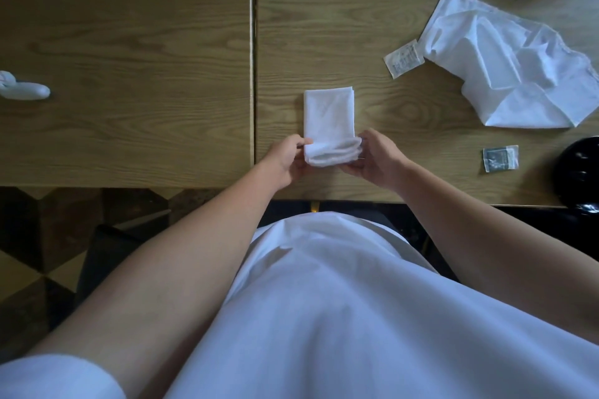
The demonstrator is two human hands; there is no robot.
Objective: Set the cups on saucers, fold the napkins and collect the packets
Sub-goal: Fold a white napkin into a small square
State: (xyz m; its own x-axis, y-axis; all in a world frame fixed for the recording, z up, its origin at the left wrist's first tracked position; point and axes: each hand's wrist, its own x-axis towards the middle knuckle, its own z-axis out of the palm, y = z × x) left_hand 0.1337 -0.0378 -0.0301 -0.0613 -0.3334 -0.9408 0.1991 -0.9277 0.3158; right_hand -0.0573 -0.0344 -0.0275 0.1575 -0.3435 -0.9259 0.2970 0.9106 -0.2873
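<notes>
The near, rolled end of a folded napkin [329, 121] is pinched between the left hand [287, 157] and the right hand [372, 157], close to the counter [324, 26] front edge. Bare wood is left beyond it. An unfolded napkin [512, 65] and packets [403, 60] are seen rightward.

My table [129, 26] is matt wood-grain. The napkin [329, 113] I'm folding is soft white cloth, like the crumpled one [505, 61]. Packets [403, 60] look papery; the bowl [580, 168] at the right edge is glossy black.
</notes>
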